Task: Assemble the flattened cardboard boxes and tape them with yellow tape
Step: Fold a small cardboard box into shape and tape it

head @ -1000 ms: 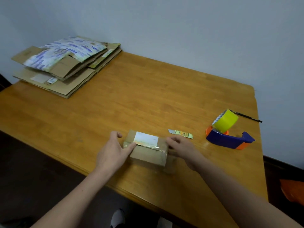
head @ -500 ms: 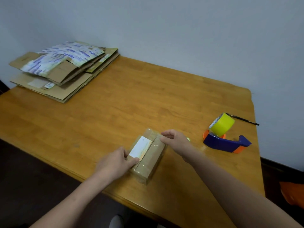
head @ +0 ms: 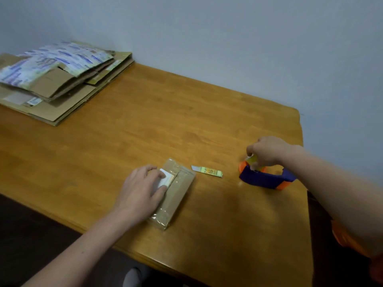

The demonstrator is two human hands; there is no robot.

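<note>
Small cardboard box (head: 179, 189), near front edge of table (head: 165, 121): left hand (head: 143, 189) rests flat on it, fingers straight. Yellow tape (head: 251, 160) in blue-orange dispenser (head: 263, 179), right side: right hand (head: 267, 151) pinches the roll. Flattened boxes (head: 62, 96), stacked, far left corner.

A: We see the right hand (head: 267, 152) hiding most of the yellow tape roll (head: 251, 160).
B: And our stack of flattened boxes (head: 62, 88), at the far left corner of the table (head: 165, 112), runs off view, print blurred.
</note>
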